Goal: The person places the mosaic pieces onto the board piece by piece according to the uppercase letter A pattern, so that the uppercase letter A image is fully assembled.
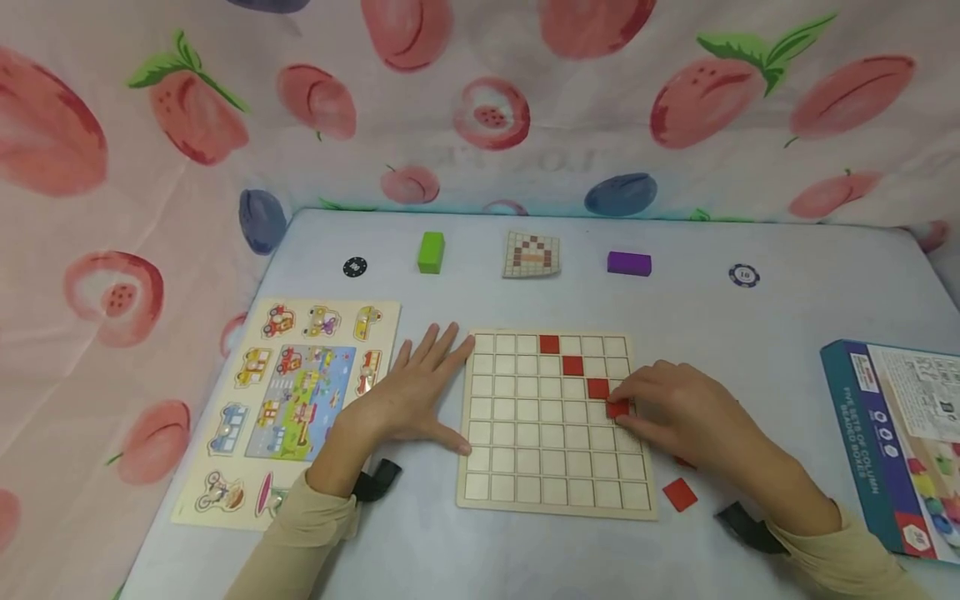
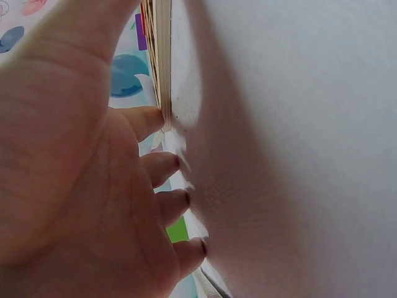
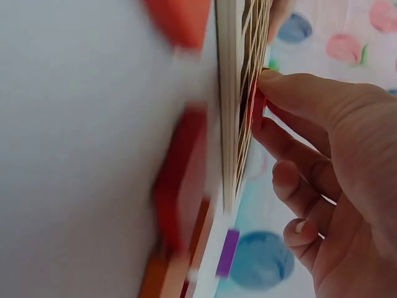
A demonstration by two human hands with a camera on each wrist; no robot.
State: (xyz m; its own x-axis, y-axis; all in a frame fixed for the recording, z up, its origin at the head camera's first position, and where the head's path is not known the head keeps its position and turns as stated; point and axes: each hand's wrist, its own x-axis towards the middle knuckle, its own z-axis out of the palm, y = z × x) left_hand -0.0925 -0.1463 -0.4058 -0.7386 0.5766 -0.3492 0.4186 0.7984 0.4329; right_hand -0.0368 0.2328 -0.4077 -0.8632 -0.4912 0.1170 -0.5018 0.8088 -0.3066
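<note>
A wooden grid board (image 1: 532, 458) lies flat on the table. Three red square tiles sit in its cells in a diagonal running down to the right, the top one (image 1: 550, 344) in the first row. Thumb and fingertips of my right hand (image 1: 693, 421) pinch a further red tile (image 1: 617, 408) at the right side of the fourth row; the right wrist view shows it between them. My left hand (image 1: 408, 400) is spread at the board's left edge, thumb and index fingertip touching it. Another red tile (image 1: 680, 495) lies on the table under the right wrist.
A vehicle puzzle board (image 1: 187, 500) lies at left, partly under the left arm. Along the back are a black chip (image 1: 355, 267), green block (image 1: 431, 252), pattern card (image 1: 531, 255), purple block (image 1: 629, 263) and another chip (image 1: 744, 275). A boxed bead set (image 1: 862, 442) lies at right.
</note>
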